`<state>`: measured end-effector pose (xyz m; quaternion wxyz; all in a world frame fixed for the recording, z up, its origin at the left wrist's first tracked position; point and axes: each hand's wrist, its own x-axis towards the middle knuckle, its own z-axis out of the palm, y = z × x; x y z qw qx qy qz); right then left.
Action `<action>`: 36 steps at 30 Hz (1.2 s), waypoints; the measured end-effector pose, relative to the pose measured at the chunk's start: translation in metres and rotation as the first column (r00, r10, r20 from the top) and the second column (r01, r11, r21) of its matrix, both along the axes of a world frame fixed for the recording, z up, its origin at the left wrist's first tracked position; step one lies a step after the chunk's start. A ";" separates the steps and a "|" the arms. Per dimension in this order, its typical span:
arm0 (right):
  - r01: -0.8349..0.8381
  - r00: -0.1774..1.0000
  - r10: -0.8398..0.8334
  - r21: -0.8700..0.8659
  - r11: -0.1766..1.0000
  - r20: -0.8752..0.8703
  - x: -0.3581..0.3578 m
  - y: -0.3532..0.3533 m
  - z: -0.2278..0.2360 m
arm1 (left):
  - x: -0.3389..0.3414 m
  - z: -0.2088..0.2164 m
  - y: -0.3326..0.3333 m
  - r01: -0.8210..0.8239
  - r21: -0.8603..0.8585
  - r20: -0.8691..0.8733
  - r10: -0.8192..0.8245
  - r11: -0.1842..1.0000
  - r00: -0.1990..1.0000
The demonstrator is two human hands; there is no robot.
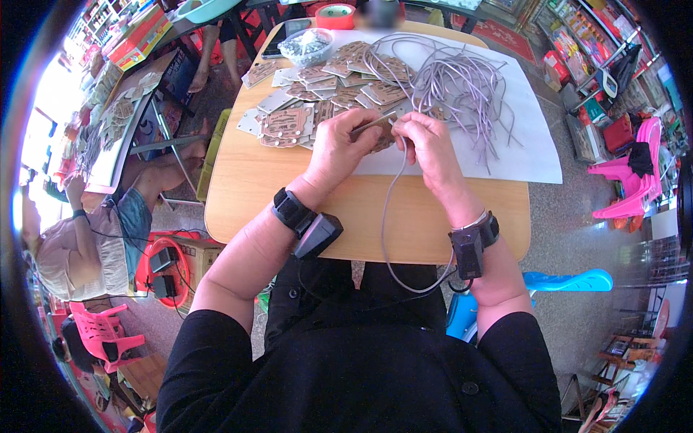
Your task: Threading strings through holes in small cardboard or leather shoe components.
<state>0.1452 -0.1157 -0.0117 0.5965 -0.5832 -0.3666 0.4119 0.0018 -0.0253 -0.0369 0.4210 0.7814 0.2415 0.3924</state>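
Observation:
My left hand (345, 144) pinches a small flat brown board (384, 138), seen partly behind the fingers. My right hand (433, 148) has its fingertips closed on a thin grey cord (390, 209) at the board's edge. The cord hangs in a loop over the table's front edge toward my lap. Just beyond my hands lies a heap of similar brown and pale boards (287, 124) with dark marks. To its right a tangled bundle of grey cords (462, 83) rests on a white sheet (530, 144). My fingers hide where cord and board meet.
The wooden table (346, 216) also bears a clear tub of small parts (307, 45), a phone (278, 45) and a roll of red tape (336, 16). At left a person (86, 245) sits by another table with similar boards. A blue stool (563, 280) stands at right.

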 end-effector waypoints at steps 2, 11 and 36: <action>-0.021 0.999 0.021 0.001 1.000 -0.044 0.001 0.000 -0.001 | 0.001 0.001 0.000 0.009 -0.014 0.018 -0.009 1.000 1.000; 0.090 0.855 -0.180 0.202 0.975 0.487 -0.006 0.004 -0.009 | -0.002 0.003 0.001 -0.057 0.099 -0.023 0.060 0.993 0.998; 0.048 0.941 -0.073 0.081 0.996 0.329 0.001 0.006 -0.014 | 0.000 0.009 -0.003 -0.061 0.149 -0.012 0.064 0.987 0.998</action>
